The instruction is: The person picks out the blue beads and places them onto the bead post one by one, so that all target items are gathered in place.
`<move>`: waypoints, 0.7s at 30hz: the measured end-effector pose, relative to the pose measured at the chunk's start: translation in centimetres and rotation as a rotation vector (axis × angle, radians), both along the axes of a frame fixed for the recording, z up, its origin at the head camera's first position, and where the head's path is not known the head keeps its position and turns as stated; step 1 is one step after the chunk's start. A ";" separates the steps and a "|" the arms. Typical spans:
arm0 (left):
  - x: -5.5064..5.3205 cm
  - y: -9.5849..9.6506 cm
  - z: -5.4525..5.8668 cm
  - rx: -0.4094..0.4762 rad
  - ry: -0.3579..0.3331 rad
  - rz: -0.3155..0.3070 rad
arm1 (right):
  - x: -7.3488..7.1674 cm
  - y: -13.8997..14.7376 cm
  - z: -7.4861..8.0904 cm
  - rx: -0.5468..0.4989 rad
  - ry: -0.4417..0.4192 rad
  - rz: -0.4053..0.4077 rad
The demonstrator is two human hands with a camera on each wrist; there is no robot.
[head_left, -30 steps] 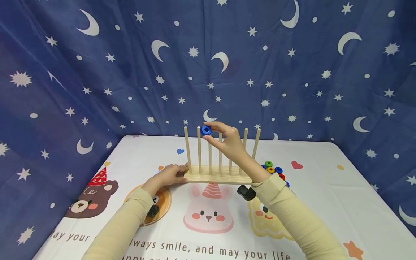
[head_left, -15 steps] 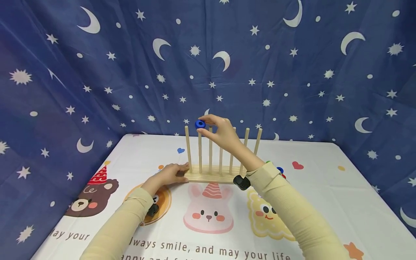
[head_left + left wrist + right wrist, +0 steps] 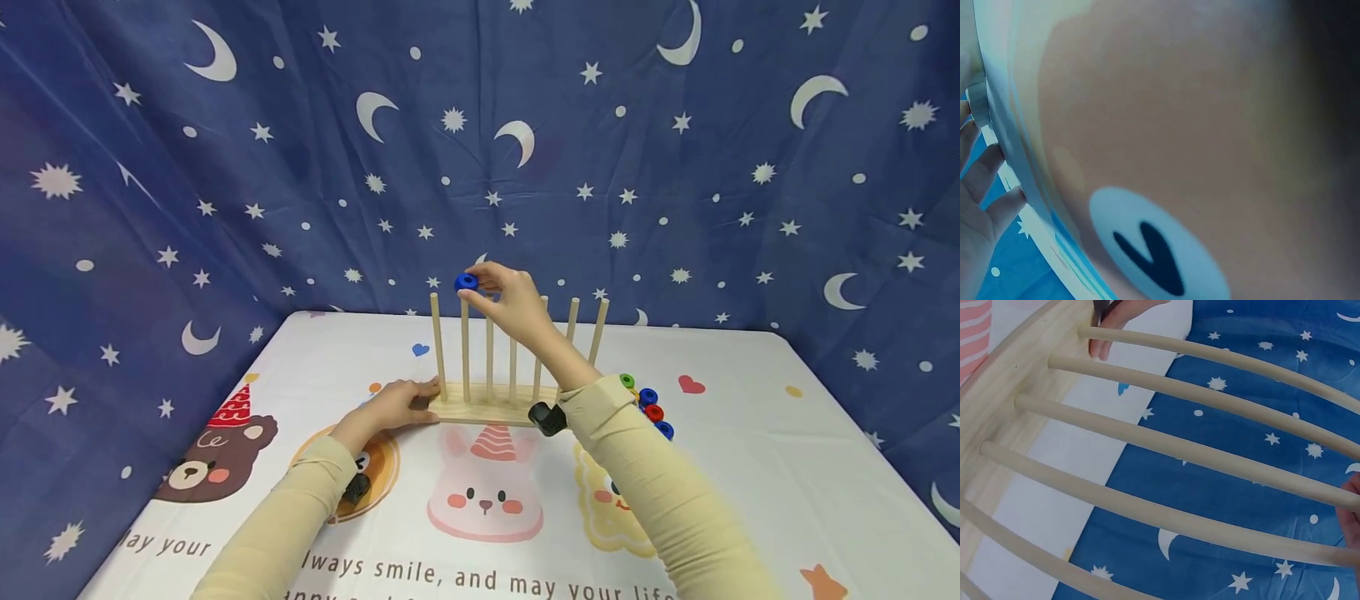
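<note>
My right hand (image 3: 517, 307) pinches a blue ring bead (image 3: 467, 283) between thumb and fingers. The bead sits right at the top of the second peg from the left, its hole facing up and tilted towards me. That peg belongs to a wooden peg stand (image 3: 480, 411), a long flat base with several upright pegs. At the base's left end, my left hand (image 3: 396, 404) grips it, thumb at the front and fingers behind. The right wrist view shows the bare pegs (image 3: 1185, 447) running across; only the edge of my right hand (image 3: 1350, 515) shows there, and the bead is hidden.
Right of the stand lies a cluster of loose ring beads: green (image 3: 627, 381), red (image 3: 654, 413) and blue (image 3: 663, 430), partly behind my right sleeve (image 3: 637, 458). A printed white cloth (image 3: 750, 467) covers the table. A blue star-patterned curtain (image 3: 420, 142) hangs behind.
My right hand has carried the blue bead up and slightly left, from beside the second peg to its top. My left hand stays at the stand's end.
</note>
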State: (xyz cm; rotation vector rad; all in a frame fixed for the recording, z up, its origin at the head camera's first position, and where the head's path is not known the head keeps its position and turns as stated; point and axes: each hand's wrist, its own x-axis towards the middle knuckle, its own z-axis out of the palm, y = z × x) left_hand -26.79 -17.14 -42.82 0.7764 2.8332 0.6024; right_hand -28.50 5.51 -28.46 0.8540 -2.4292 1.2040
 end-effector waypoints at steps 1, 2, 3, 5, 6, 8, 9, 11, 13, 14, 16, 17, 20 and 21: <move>0.0 0.0 0.0 0.000 0.000 -0.001 | 0.0 0.0 0.0 0.008 0.004 -0.007; -0.1 0.0 0.0 -0.002 0.001 -0.003 | 0.0 0.0 0.0 0.016 0.009 -0.012; -0.1 0.0 -0.1 -0.004 0.001 -0.006 | 0.0 -0.1 -0.1 0.020 0.014 -0.014; -0.3 0.0 -0.2 -0.006 0.006 -0.009 | 0.1 -0.1 -0.1 0.037 0.026 -0.015; -0.3 -0.1 -0.2 -0.005 0.007 -0.008 | 0.1 -0.1 -0.1 0.050 0.033 -0.016; -0.3 -0.2 -0.3 -0.001 0.011 -0.007 | 0.1 -0.2 -0.1 0.074 0.043 -0.015; -0.4 -0.2 -0.4 0.001 0.013 -0.007 | 0.2 -0.2 -0.1 0.085 0.046 -0.016; -0.4 -0.3 -0.4 0.013 0.000 -0.003 | 0.2 -0.2 0.0 0.107 0.053 -0.022; -0.4 -0.2 -0.4 0.014 0.000 -0.007 | 0.2 -0.1 0.0 0.116 0.055 -0.030; -0.4 -0.1 -0.4 0.015 0.001 -0.011 | 0.3 -0.1 0.0 0.118 0.055 -0.033; -0.4 0.0 -0.3 0.016 -0.002 -0.010 | 0.3 0.0 0.0 0.114 0.053 -0.035; -0.4 0.0 -0.3 0.015 0.000 -0.012 | 0.3 0.0 0.0 0.110 0.052 -0.034; -0.3 -0.1 -0.2 0.010 0.013 -0.020 | 0.3 0.0 -0.1 0.098 0.048 -0.026; -0.3 -0.1 -0.2 0.010 0.013 -0.018 | 0.3 -0.1 -0.1 0.095 0.046 -0.022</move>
